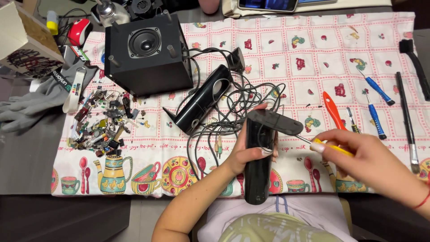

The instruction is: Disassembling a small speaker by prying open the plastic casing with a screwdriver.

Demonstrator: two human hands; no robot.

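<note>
You have a black subwoofer box (148, 54) on the patterned cloth (313, 49), a heap of small parts (101, 127) at its left, and 2 blue-handled screwdrivers (376, 89) at right.

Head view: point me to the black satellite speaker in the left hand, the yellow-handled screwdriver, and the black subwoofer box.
black satellite speaker (258, 172), head view, on its glossy lower body.
yellow-handled screwdriver (338, 149), head view, on the yellow handle by the right hand's fingers.
black subwoofer box (144, 42), head view, on the round driver cone.

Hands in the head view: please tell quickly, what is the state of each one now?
Left hand: closed around the slim glossy black plastic speaker.
Right hand: closed on the yellow-handled screwdriver, tip at the speaker.
</note>
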